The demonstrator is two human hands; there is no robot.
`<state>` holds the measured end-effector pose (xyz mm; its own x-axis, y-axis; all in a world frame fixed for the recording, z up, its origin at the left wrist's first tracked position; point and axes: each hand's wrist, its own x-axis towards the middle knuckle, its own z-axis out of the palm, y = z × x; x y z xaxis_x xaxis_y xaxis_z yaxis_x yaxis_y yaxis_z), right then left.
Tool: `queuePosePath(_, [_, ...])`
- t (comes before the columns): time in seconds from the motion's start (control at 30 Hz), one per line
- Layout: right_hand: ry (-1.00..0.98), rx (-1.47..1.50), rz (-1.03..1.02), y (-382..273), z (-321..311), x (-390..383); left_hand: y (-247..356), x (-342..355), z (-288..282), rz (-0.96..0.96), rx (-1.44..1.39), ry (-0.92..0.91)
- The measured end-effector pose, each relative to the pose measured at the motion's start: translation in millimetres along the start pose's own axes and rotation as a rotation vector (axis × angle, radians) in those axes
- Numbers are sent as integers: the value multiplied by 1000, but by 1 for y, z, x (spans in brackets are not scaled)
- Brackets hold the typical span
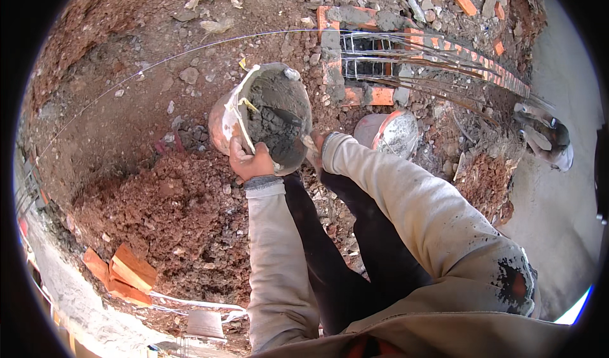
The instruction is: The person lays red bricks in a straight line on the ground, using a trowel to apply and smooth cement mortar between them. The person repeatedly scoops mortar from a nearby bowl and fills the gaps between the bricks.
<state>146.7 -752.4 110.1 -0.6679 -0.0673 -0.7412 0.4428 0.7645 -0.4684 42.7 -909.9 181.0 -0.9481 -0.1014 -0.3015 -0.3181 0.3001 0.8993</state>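
Between my hands is a bucket (226, 118), its outside smeared with dried cement and its mouth tipped toward me. Wet grey mortar (277, 124) lies inside it. A pale rope or strip of handle (244, 107) runs across the near left of the rim. My left hand (251, 160) grips the rim at the lower left, thumb over the edge. At the lower right of the rim, my right hand (315, 147) is closed on the bucket's edge, partly hidden by its sleeve. A second bucket (374, 129), with a pale, crusted inside, stands right of my right hand.
A square brick surround (331, 59) with mortar joints encloses a steel rebar cage (368, 56); long bars reach right along a brick row. A string (190, 52) crosses the dirt. Loose orange bricks (124, 275) lie lower left. Another person (545, 136) is at the far right.
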Motion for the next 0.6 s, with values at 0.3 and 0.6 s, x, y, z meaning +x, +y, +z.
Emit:
queuePosePath(0.3, [127, 196, 180, 66, -24, 105, -75, 79, 46, 10, 64, -302])
queuePosePath(0.6, [-177, 967, -234, 29, 102, 110, -116, 133, 5, -39, -115, -141])
